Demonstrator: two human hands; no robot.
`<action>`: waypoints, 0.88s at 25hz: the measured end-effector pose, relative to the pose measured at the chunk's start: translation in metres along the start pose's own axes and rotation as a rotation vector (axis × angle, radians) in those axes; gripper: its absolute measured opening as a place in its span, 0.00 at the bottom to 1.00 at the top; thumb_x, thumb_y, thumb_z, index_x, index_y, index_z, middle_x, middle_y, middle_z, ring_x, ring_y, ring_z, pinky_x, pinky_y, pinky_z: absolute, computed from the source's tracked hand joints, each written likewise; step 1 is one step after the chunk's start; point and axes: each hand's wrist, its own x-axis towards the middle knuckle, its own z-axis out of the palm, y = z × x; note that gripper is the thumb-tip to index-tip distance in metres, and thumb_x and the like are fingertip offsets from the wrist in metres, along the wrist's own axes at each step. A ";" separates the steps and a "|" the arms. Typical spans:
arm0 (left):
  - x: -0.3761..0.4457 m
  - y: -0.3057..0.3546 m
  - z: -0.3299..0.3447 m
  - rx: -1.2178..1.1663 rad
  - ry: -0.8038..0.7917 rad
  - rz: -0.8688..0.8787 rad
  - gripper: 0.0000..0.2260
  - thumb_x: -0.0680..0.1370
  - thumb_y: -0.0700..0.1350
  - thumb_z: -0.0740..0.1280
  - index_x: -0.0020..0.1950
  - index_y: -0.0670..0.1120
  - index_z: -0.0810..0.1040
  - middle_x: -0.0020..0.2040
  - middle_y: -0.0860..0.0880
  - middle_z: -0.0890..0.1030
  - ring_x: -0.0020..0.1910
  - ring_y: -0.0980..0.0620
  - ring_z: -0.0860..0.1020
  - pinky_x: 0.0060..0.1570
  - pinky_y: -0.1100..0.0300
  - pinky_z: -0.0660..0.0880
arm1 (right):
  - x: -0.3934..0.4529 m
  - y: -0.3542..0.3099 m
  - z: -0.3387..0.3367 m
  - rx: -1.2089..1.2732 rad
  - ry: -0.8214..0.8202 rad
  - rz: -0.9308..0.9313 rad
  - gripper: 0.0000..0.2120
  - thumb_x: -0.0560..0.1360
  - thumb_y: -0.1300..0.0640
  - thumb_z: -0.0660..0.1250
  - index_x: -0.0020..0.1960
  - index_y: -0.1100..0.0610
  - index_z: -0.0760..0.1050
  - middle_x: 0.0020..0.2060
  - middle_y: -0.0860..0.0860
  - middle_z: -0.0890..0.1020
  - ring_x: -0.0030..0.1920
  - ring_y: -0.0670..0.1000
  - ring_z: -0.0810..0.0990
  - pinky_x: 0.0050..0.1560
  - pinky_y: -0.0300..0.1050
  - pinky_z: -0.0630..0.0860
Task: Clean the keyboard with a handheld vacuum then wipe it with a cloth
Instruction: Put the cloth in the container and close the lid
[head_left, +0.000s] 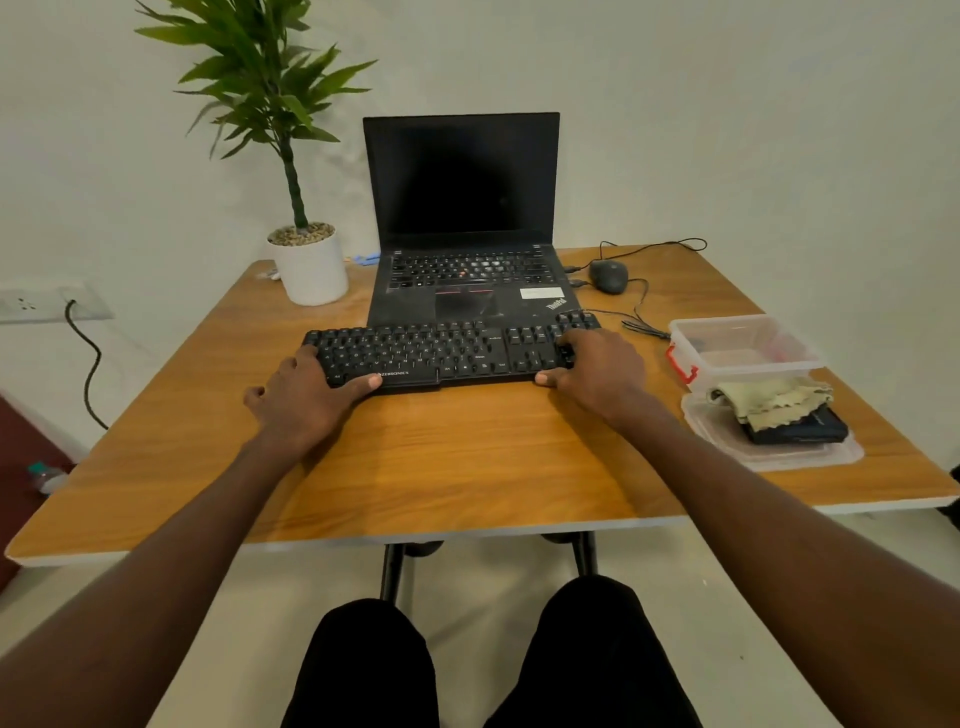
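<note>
A black keyboard (441, 351) lies across the middle of the wooden table (457, 452), its far edge resting on the front of an open laptop (462, 208). My left hand (306, 397) grips the keyboard's left end, thumb along the front edge and fingers over the keys. My right hand (597, 371) grips the right end the same way, fingers on the number pad. A pale green cloth (769, 397) lies on a dark blue flat object (805, 428) at the right. No handheld vacuum can be made out for certain.
The cloth pile sits on a clear plastic lid (789, 454); behind it stands a clear plastic box (743, 348) with a red clasp. A wired mouse (608, 275) lies right of the laptop. A potted plant (309, 265) stands at the back left.
</note>
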 end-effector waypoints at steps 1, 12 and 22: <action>-0.001 0.003 -0.001 0.003 -0.005 -0.006 0.48 0.71 0.79 0.65 0.77 0.45 0.69 0.73 0.41 0.76 0.71 0.38 0.74 0.71 0.30 0.62 | -0.002 0.000 -0.005 0.004 -0.024 -0.011 0.31 0.70 0.35 0.75 0.66 0.49 0.76 0.57 0.51 0.82 0.56 0.53 0.79 0.54 0.54 0.80; -0.142 0.207 0.039 -0.546 -0.064 0.441 0.15 0.85 0.55 0.66 0.46 0.48 0.85 0.39 0.50 0.83 0.39 0.53 0.80 0.45 0.48 0.80 | -0.077 0.116 -0.122 0.169 0.536 0.140 0.11 0.78 0.51 0.65 0.58 0.51 0.81 0.55 0.52 0.83 0.54 0.55 0.81 0.51 0.48 0.76; -0.167 0.350 0.102 -0.728 -0.550 0.016 0.25 0.77 0.58 0.76 0.66 0.42 0.80 0.59 0.44 0.84 0.55 0.44 0.82 0.44 0.54 0.78 | -0.087 0.205 -0.119 0.486 0.112 0.486 0.11 0.73 0.49 0.76 0.45 0.58 0.84 0.42 0.53 0.85 0.45 0.52 0.83 0.50 0.54 0.83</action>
